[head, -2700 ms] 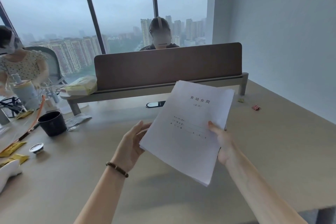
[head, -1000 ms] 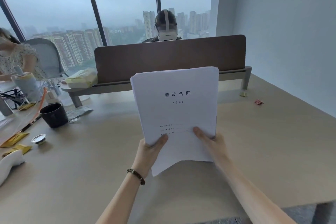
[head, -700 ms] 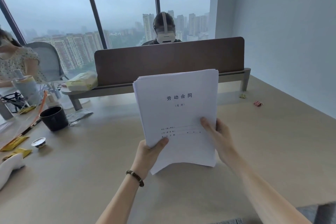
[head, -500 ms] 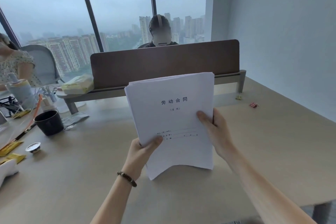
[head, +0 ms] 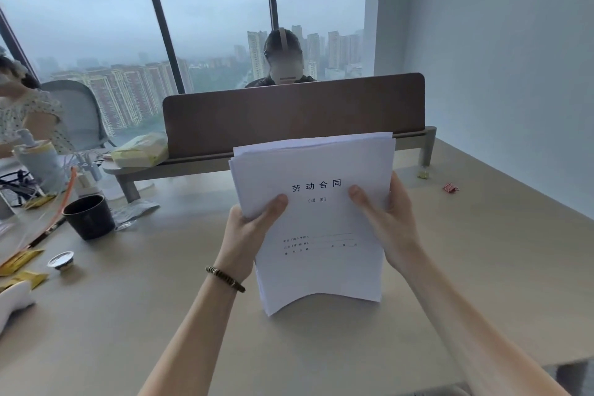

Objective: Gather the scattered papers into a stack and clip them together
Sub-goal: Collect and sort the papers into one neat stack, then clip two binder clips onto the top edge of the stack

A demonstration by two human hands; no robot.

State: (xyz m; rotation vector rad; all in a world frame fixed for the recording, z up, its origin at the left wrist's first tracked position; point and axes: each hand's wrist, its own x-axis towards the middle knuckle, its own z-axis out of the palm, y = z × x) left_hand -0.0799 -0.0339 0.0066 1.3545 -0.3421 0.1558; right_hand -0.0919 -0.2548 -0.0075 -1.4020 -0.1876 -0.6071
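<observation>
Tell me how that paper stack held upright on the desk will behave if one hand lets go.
The paper stack would probably flop: its bottom edge already bows where it meets the desk. The sheets look loose and unclipped, fanned at the top, so they may slide apart. The left hand or the right hand alone could likely bear the weight.

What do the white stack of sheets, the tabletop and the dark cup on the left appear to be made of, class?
White stack of sheets: thin matte paper; its lower edge bows and carries black print.
Beige tabletop: probably laminate or wood veneer; smooth, faint sheen.
Dark round cup: possibly ceramic or plastic; its dull black surface leaves that open.
</observation>
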